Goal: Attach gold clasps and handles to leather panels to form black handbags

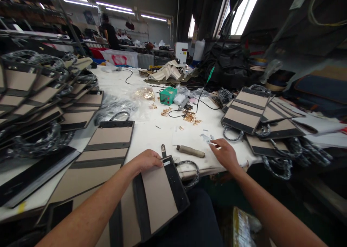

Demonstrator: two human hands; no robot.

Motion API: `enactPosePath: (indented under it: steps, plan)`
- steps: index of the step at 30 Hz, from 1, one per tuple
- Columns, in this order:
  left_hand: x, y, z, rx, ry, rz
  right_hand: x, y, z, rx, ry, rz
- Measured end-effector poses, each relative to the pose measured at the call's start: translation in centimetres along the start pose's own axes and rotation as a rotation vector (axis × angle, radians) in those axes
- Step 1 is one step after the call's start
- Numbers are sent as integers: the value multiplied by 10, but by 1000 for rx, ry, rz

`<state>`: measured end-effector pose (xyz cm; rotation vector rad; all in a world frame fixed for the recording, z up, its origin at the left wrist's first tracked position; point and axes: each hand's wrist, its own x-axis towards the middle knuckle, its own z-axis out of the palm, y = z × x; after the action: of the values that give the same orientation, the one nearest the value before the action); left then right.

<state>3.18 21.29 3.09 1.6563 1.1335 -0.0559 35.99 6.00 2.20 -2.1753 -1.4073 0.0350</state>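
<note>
At the lower centre of the frame, the left hand (148, 161) has its grip clamped on the upper-left corner of a beige-and-black bag panel (158, 194), which slants over the lap against the near edge of the white desk (145, 134). A strap tab with a metal fitting (163, 150) sticks up beside the thumb, and a plastic-wrapped loop handle (197, 170) shows at the panel's right edge.

Right of centre, the right hand (225, 154) has its fingertips close together at some small silvery pieces (206, 137); whether its grip pinches one, I cannot tell. Just left of it lies an awl (191, 151), point leftward. Gold-coloured hardware (193, 117) and a green control box (168, 96) sit at upper centre; further panels (248, 107) are stacked at right.
</note>
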Motion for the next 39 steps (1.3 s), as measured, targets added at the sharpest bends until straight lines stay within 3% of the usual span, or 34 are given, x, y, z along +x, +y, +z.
enactPosePath:
  steps: [2,4,9,13,16,18,23,26,29,33,39]
  plan:
    - [1,0,0,-13,-9,-7,12,31,-3,-89,-43,62]
    - [2,0,0,-24,-10,-13,19,47,0,-127,-77,80]
    - [3,-1,2,-28,4,-37,22,49,7,-193,-110,133]
    - [0,2,3,-9,13,-28,23,45,-2,-112,-100,179]
    - [-2,5,3,0,20,-17,14,25,-12,114,-65,234]
    - [-2,5,2,6,20,-10,-3,-2,-17,308,-83,255]
    - [0,3,0,38,9,12,-62,-90,-8,639,-436,184]
    - [0,2,1,58,7,22,-83,-123,9,745,-575,144]
    - [-2,3,2,63,12,34,-88,-132,24,698,-569,72]
    - [-2,2,3,54,22,43,-89,-128,37,729,-560,86]
    - [0,0,3,52,21,43,-85,-131,39,542,-518,-83]
